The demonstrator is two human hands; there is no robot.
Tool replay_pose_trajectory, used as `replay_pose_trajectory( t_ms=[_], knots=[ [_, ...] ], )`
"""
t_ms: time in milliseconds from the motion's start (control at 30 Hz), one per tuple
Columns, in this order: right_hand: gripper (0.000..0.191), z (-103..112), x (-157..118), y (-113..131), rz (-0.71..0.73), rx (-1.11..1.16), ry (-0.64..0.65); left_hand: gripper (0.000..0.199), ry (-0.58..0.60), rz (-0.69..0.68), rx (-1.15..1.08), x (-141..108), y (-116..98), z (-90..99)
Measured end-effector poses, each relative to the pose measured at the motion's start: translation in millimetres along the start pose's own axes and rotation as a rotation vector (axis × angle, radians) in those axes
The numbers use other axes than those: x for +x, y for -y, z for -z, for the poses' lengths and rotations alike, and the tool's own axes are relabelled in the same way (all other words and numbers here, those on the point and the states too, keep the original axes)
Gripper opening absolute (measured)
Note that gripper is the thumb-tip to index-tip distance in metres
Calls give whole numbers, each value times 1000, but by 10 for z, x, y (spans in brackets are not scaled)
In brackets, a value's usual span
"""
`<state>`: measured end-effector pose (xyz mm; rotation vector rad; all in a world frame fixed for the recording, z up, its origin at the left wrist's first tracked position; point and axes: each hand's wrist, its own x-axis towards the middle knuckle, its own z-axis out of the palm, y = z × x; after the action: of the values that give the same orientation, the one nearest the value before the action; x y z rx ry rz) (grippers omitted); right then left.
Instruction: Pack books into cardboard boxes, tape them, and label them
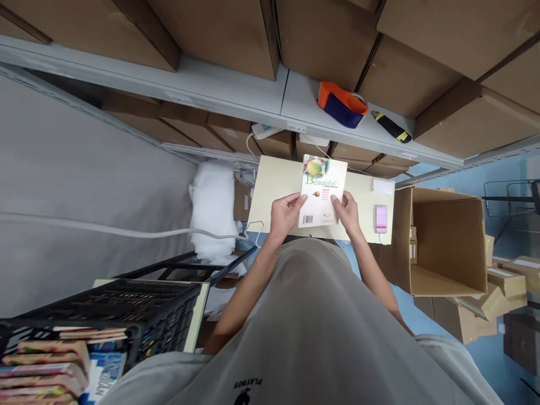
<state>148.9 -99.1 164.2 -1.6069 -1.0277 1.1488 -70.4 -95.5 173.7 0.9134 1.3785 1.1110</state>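
Book [323, 203], white w/ green "Beautiful" title, fruit pics & barcode, pinched btwn both hands [286, 215].

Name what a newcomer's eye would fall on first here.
Probably the white book marked "Beautiful", held between the left hand and right hand over the pale table. Next, the bright orange-and-blue tool on the shelf beyond, beside a black-and-yellow cutter. The big open box right of the table also stands out.
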Motion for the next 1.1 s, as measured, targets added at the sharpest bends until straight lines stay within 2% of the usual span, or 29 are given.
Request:
replay_pose_trajectory(
  t_ms=[67,100,200,267,367,500,567,633,733,767,800,933,1000,1100],
  knots=[
    [72,-41,-6,50,34,-60,-91,54,-58,-73,132,-12,-29,1],
    [69,-77,-40,99,46,-59,-86,46,-80,-117,205,-28,-49,-8],
    [58,-252,-249,291,54,42,63,29,-91,-296,368,-124,-115,-74],
    [55,-381,-410,402,58,91,75,26,-66,-449,435,-207,-147,-131],
    [57,-486,-548,474,62,110,-33,27,-11,-624,503,-317,-157,-204],
    [59,-406,-498,440,83,119,-92,26,65,-702,528,-389,-120,-266],
    [61,-313,-439,423,76,103,-73,23,104,-670,499,-369,-112,-256],
    [64,-217,-402,431,53,68,-46,24,86,-593,461,-293,-123,-191],
    [68,-95,-403,491,48,24,-8,39,-96,-412,399,-104,-152,4],
    [67,-63,-412,517,54,19,9,45,-121,-333,350,-40,-159,77],
    [66,-35,-421,542,57,19,30,50,-95,-243,275,16,-165,144],
    [61,47,-405,586,36,28,97,66,204,74,-90,94,-177,268],
    [61,76,-362,566,33,24,116,66,221,122,-161,63,-182,249],
    [60,123,-285,513,56,-7,132,65,177,96,-153,20,-181,208]
  ],
)
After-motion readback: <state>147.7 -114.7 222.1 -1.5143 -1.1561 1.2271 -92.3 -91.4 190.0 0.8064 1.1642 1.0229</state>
